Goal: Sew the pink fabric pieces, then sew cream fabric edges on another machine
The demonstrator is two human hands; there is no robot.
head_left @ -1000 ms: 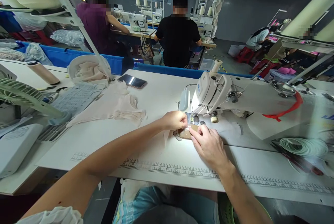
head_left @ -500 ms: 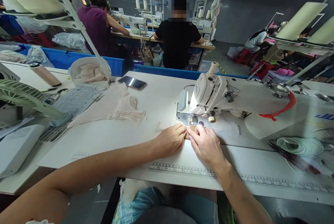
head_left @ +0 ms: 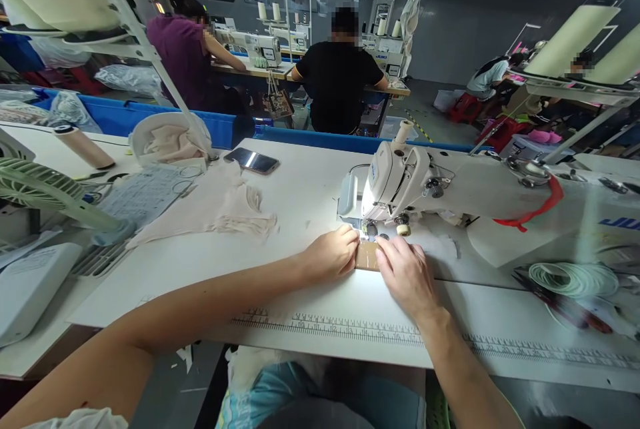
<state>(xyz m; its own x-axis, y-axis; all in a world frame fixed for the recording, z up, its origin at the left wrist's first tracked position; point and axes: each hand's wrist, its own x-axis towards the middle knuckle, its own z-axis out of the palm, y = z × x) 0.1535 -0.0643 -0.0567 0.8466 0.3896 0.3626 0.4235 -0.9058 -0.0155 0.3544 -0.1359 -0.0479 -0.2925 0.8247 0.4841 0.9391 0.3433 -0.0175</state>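
My left hand [head_left: 336, 250] is closed in a pinch just left of the presser foot of a white sewing machine [head_left: 395, 176]. A small whitish bit shows at its fingertips, but what it is stays hidden. My right hand [head_left: 406, 272] rests to the right of the needle area, its fingers bent and pressed together. Whatever lies under those fingertips is too small to make out. Between the two hands shows a brown plate [head_left: 367, 257] with pale lines, set in the machine bed in front of the foot. The machine's lamp lights this spot.
Pale cut fabric pieces [head_left: 225, 209] lie to the left, near a phone [head_left: 251, 160] and a white bowl of cloth [head_left: 135, 142]. A green fan [head_left: 55, 192] stands far left. Coiled cord [head_left: 574, 280] lies right. A printed ruler [head_left: 350, 329] runs along the front edge. Other people sew beyond.
My right hand has shifted right, away from my left hand, uncovering more of the brown plate. The left hand has moved slightly forward toward the presser foot.
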